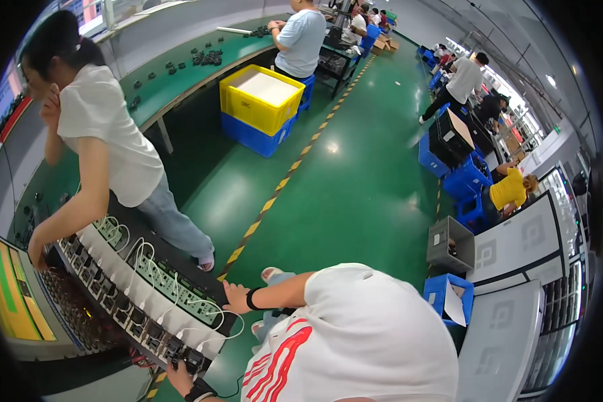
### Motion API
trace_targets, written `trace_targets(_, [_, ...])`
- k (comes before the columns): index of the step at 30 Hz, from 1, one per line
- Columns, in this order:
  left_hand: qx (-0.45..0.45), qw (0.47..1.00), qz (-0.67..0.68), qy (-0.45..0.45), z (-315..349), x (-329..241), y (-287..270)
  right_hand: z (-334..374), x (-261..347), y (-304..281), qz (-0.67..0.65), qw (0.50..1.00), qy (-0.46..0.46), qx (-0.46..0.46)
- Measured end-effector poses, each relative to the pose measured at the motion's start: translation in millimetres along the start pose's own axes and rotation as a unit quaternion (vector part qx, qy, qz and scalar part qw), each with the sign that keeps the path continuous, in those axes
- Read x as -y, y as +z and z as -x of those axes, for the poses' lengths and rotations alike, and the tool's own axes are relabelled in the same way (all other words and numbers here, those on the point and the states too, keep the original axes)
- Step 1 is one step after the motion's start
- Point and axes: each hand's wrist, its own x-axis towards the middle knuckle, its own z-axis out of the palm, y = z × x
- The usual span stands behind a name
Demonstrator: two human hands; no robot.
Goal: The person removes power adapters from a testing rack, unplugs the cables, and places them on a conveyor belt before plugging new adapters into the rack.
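Observation:
In the lower left, a long rack (107, 288) carries a row of black plug-like devices in holders, with white cables running to green socket boards (161, 278). My left hand (179, 377), wearing a black watch, has its fingers around a black device (186, 356) at the rack's near end; the fingertips are partly hidden. My right hand (236, 297), with a black wristband, rests with fingers extended on the dark edge beside the socket boards. I see nothing held in it. A white cable (231, 328) loops below that hand.
A co-worker in white (114, 134) leans over the rack's far end, beside a yellow-green screen (13, 288). Yellow (261, 100) and blue crates stand near the green bench (161, 87). Grey (439, 244) and blue bins (442, 291) stand at right. Striped tape (268, 208) crosses the green floor.

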Motion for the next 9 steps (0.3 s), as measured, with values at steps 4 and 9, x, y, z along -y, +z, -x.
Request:
trace_targets(4, [-0.03,0.991,-0.12,0.054,-29,24,5,-7,-3,-19,-0.041,0.996,-0.043,0.064])
trace_targets(9, [-0.086,0.986,0.011,-0.145,-21,-6,5,-35,-44,-59,-0.064,0.964,-0.174,0.191])
